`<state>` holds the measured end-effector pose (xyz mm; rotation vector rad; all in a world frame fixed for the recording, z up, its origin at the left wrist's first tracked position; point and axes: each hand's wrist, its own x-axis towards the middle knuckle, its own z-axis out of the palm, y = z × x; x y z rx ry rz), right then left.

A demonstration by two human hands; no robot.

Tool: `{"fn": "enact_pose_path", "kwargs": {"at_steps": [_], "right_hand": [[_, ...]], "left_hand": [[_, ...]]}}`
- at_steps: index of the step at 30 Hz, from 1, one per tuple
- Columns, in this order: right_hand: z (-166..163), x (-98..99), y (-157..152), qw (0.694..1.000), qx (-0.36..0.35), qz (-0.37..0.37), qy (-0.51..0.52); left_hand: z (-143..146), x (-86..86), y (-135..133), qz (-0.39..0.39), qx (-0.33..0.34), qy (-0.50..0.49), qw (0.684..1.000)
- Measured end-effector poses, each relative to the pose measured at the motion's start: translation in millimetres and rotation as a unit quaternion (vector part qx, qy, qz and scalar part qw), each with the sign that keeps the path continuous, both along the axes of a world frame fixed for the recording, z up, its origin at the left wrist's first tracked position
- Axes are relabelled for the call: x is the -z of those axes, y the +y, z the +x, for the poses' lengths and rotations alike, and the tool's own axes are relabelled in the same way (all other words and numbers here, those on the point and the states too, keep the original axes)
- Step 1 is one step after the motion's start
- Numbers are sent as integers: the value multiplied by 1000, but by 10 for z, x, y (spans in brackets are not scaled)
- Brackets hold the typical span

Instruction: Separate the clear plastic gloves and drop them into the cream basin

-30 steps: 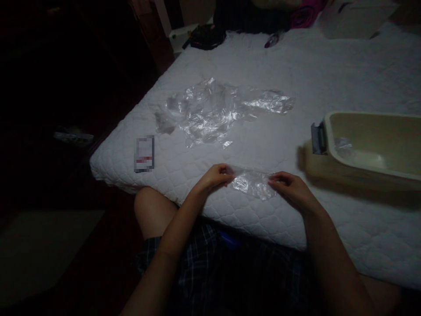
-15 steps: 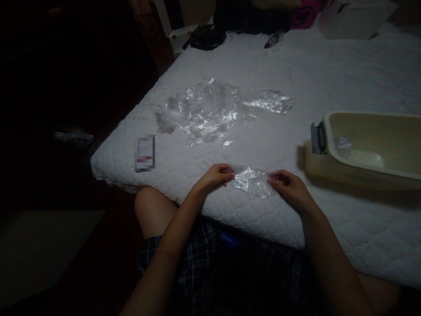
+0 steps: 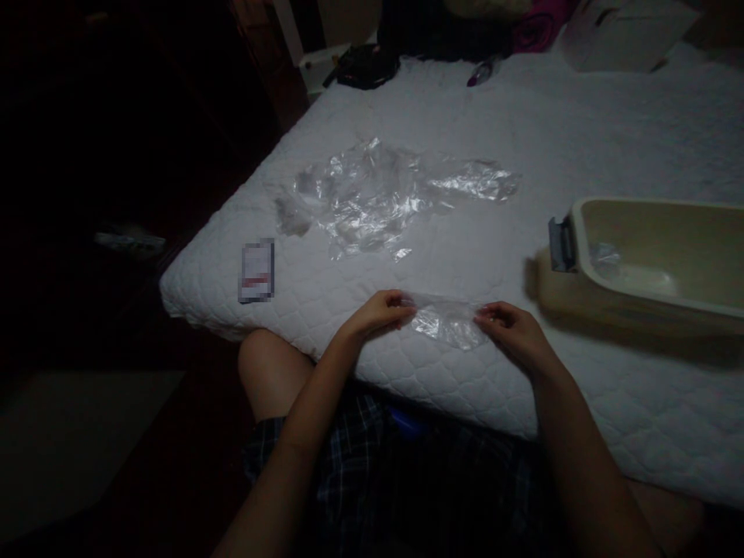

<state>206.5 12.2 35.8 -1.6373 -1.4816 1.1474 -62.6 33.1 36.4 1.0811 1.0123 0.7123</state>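
Observation:
A small clear plastic bag [image 3: 446,321] lies stretched on the near edge of a white quilted mattress [image 3: 523,132]. My left hand [image 3: 377,311] pinches the bag's left end with closed fingers. My right hand [image 3: 511,332] pinches its right end the same way. Both hands rest low on the mattress, a short span apart, with the bag flat between them.
A heap of clear plastic bags [image 3: 377,194] lies farther back. A beige tub [image 3: 651,267] with a grey clip sits to the right, some plastic inside. A small card [image 3: 256,270] lies at the left. Dark items [image 3: 366,66] and a white box [image 3: 628,35] line the far edge.
The bag between my hands has settled flatter against the mattress and its lower flap sits a little higher. Both hands have barely moved.

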Motion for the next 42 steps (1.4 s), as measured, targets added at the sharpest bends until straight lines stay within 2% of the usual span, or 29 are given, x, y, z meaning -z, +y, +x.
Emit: {"fn": "enact_pose_path", "kwargs": {"at_steps": [5, 17, 23, 25, 29, 34, 40, 42], "right_hand": [[15, 42, -4, 1000, 1, 23, -17], [11, -19, -24, 999, -5, -8, 36], [47, 15, -29, 987, -8, -51, 154], [46, 16, -27, 989, -17, -55, 137], [15, -11, -18, 998, -23, -15, 51], [0, -10, -16, 999, -47, 11, 8], [-6, 55, -32, 999, -24, 48, -2], [-25, 49, -48, 998, -14, 60, -1]], "left_hand": [[-11, -20, -29, 40, -9, 19, 999], [27, 38, -35, 94, -28, 74, 992], [28, 64, -28, 109, -27, 79, 990], [25, 65, -29, 111, -25, 77, 991], [26, 40, -35, 101, -26, 88, 991], [31, 31, -32, 109, -33, 98, 989], [19, 50, -55, 86, -28, 79, 993], [12, 66, -71, 120, -33, 89, 988]]}}
